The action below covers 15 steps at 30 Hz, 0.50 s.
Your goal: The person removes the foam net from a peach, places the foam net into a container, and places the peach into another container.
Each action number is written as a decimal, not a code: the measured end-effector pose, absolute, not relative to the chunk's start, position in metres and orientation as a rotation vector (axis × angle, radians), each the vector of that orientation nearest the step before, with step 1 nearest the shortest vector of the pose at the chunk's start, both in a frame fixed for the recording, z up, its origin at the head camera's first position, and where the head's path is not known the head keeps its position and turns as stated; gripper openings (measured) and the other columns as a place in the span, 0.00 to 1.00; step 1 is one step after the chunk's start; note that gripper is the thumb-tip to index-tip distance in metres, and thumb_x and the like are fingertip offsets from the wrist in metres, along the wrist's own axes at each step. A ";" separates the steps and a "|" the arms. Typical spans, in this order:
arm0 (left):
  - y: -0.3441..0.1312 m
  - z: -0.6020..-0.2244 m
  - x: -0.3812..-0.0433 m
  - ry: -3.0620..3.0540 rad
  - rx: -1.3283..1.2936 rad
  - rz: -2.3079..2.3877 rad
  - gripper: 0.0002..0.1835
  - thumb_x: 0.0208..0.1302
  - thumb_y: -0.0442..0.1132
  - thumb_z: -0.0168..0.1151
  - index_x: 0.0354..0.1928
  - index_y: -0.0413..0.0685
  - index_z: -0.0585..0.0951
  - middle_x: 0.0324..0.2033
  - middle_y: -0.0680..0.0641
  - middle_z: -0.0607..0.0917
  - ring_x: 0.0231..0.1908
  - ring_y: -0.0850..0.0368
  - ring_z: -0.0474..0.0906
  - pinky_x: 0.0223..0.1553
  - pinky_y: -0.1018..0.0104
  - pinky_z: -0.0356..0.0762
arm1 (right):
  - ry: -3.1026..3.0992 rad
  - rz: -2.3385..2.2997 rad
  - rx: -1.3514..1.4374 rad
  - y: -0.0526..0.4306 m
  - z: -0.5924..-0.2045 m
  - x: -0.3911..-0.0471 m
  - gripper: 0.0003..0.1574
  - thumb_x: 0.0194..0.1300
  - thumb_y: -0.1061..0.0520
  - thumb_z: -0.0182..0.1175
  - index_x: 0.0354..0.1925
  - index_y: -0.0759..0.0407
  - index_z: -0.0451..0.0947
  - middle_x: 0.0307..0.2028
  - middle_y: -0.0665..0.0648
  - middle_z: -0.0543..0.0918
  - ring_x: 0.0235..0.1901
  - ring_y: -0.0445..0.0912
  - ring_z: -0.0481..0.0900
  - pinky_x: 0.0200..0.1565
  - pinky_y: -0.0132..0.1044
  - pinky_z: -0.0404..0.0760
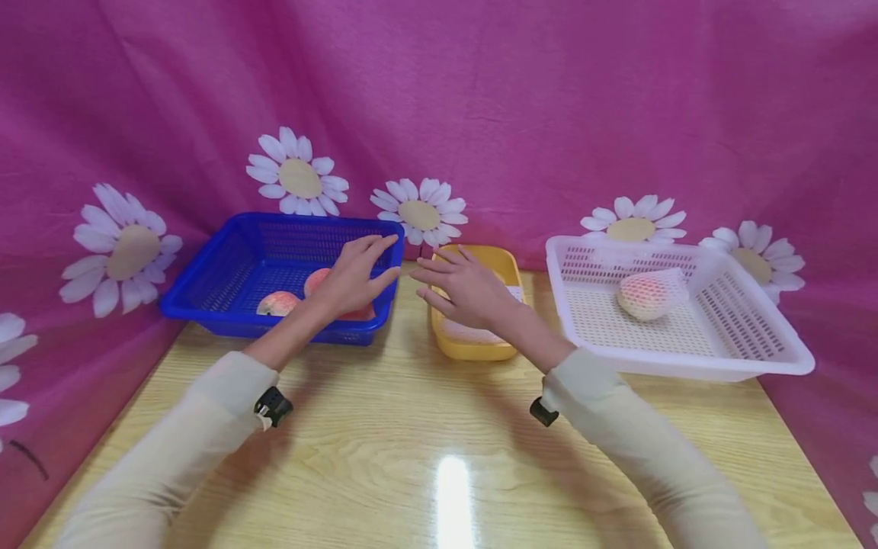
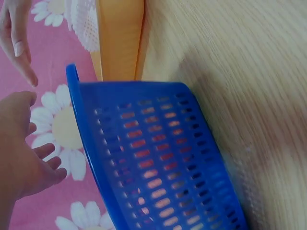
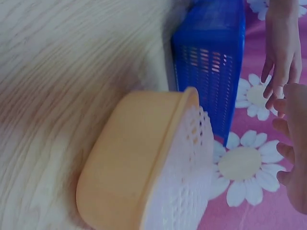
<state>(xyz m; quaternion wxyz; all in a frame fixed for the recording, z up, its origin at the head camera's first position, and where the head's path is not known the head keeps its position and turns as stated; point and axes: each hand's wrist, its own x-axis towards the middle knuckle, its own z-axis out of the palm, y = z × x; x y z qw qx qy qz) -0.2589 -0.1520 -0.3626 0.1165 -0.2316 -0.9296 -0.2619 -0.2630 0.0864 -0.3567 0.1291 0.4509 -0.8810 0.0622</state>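
My left hand [image 1: 353, 278] hovers over the right end of a blue plastic basket [image 1: 226, 324], fingers spread and holding nothing. Inside that basket lie several red-and-cream round fruits [image 1: 277, 303], partly hidden by the hand and forearm. To its right, my right hand [image 1: 469, 290] is held over a small yellow bin [image 1: 476, 351], its fingers extended and its grasp empty. White foam fruit nets [image 3: 177, 191] fill the bin up to its rim in the right wrist view. The two hands' fingertips point toward each other, with a gap between them in the head view.
A white plastic basket [image 1: 686, 366] at the right holds one fruit [image 1: 642, 297] in a white foam net. All the containers stand on a wood-grain table [image 1: 384, 442]. Behind them hangs a magenta cloth [image 1: 507, 114] with daisies.
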 end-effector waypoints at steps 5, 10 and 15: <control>-0.137 -0.359 -0.254 -2.700 -0.734 -0.751 0.32 0.72 0.47 0.60 0.73 0.42 0.66 0.69 0.30 0.64 0.69 0.32 0.56 0.68 0.39 0.56 | -2.548 0.245 1.271 0.103 -0.352 -0.264 0.27 0.76 0.45 0.52 0.67 0.51 0.75 0.66 0.57 0.74 0.71 0.58 0.60 0.71 0.61 0.49; -0.123 -0.356 -0.251 -2.696 -0.770 -0.759 0.32 0.72 0.48 0.59 0.73 0.46 0.67 0.70 0.32 0.64 0.70 0.34 0.56 0.68 0.40 0.57 | -2.552 0.247 1.215 0.121 -0.351 -0.264 0.28 0.76 0.44 0.52 0.67 0.52 0.75 0.66 0.57 0.74 0.71 0.58 0.61 0.70 0.63 0.50; -0.109 -0.356 -0.249 -2.686 -0.814 -0.733 0.31 0.73 0.49 0.58 0.73 0.46 0.67 0.70 0.33 0.64 0.70 0.35 0.55 0.68 0.40 0.57 | -2.578 0.242 1.170 0.139 -0.353 -0.262 0.28 0.76 0.43 0.52 0.67 0.52 0.74 0.67 0.56 0.73 0.71 0.60 0.60 0.71 0.62 0.48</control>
